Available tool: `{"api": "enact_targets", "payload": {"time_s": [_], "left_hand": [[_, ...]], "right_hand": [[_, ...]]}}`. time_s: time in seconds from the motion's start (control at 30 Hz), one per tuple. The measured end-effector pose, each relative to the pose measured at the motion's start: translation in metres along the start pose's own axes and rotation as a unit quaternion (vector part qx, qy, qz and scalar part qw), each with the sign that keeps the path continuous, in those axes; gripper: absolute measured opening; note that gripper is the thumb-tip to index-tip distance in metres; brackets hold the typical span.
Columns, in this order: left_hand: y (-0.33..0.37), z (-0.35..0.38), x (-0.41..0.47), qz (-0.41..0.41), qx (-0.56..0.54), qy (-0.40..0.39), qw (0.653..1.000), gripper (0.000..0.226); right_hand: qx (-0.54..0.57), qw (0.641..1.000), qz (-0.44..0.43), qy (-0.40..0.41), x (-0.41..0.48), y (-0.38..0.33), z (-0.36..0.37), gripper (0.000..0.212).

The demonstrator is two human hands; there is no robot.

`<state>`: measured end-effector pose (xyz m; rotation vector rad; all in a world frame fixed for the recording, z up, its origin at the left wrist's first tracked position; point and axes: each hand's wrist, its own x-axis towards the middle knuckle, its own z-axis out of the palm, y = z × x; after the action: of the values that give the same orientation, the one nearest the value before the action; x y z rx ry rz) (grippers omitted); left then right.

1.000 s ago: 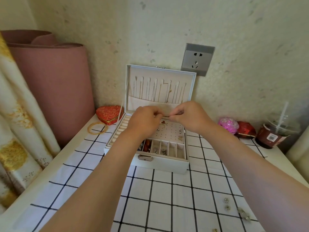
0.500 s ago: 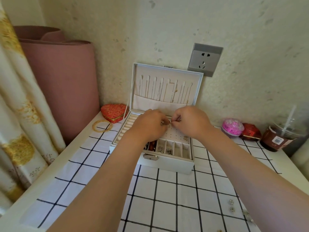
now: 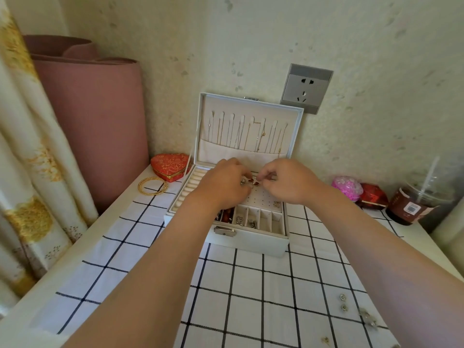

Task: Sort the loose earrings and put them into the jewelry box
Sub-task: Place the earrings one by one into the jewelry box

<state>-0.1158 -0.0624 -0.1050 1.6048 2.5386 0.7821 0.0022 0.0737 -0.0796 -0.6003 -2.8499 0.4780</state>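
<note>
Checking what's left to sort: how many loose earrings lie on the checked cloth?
4: a small stud, another stud below it, a larger silvery piece to their right, a gold one nearer the bottom edge. The right forearm may hide others.

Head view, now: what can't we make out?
- Red earring over the jewelry box: tiny, partly covered by left hand and right hand; which pinches it, unclear.
- Box's front-left compartments: behind the left hand.
- Loose earrings on the cloth: small, blurred, some near the bottom edge.
</note>
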Motion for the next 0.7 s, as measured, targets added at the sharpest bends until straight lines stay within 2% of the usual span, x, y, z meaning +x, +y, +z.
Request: {"api": "enact_targets", "payload": {"time_s": [0.17, 0.33, 0.47, 0.7], "left_hand": [[0.02, -0.008, -0.006, 0.018, -0.006, 0.026, 0.999, 0.033], [0.069, -0.007, -0.016, 0.063, -0.028, 0.033, 0.997, 0.029], [0.111, 0.012, -0.027, 0.112, -0.031, 0.002, 0.993, 0.025], [0.165, 0.061, -0.035, 0.131, -0.012, -0.089, 0.987, 0.028]], "right_hand": [[0.028, 0.998, 0.035, 0.039, -0.026, 0.012, -0.032, 0.022], [0.036, 0.993, 0.081, 0.075, -0.076, 0.036, -0.064, 0.019], [0.032, 0.994, 0.097, 0.037, -0.115, 0.063, -0.07, 0.016], [-0.037, 0.985, 0.168, -0.022, -0.178, 0.102, -0.069, 0.024]]}}
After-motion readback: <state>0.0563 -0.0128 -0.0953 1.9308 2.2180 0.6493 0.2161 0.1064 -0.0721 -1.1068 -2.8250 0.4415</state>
